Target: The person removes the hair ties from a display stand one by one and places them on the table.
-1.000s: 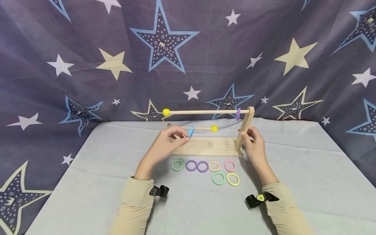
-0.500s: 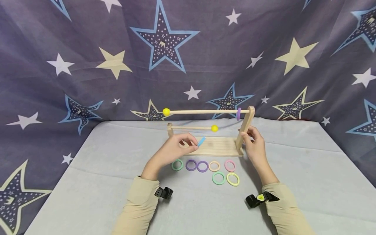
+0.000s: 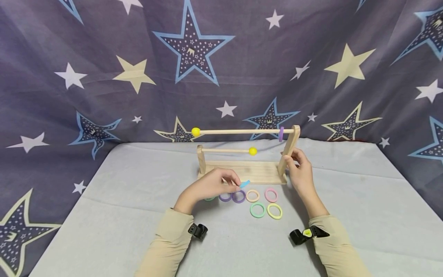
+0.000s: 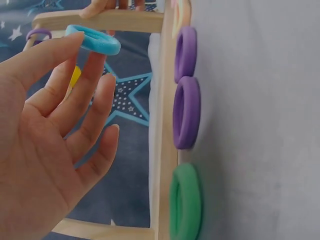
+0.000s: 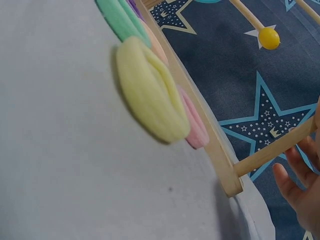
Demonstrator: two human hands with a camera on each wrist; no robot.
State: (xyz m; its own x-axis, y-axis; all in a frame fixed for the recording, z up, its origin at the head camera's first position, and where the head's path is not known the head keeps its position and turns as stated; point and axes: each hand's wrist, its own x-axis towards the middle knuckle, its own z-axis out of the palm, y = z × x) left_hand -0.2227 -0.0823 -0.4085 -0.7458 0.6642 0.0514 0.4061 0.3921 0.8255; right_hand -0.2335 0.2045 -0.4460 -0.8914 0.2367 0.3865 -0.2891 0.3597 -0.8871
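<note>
A light-blue ring (image 4: 102, 42), soft like a hair tie, is pinched between the thumb and a finger of my left hand (image 3: 214, 184). In the head view that hand hovers over the front edge of the wooden stand (image 3: 254, 167), partly covering a green ring (image 4: 185, 202) and a purple ring (image 4: 186, 112). My right hand (image 3: 300, 169) grips the stand's tall right post (image 3: 289, 148). One purple ring (image 3: 281, 134) hangs on the upper rod (image 3: 238, 132) close to that post. The lower rod (image 3: 226, 151) carries no ring; a yellow ball (image 3: 253, 151) caps its end.
In front of the stand lie several more rings on the grey cloth: a peach ring (image 3: 252, 190), a pink ring (image 3: 271, 189), a second green ring (image 3: 257, 216) and a yellow ring (image 5: 150, 92). A star-patterned curtain (image 3: 138, 104) hangs behind the table.
My left hand has moved from the lower rod down and to the right, bringing the light-blue ring toward the row of rings. My right hand stays on the post.
</note>
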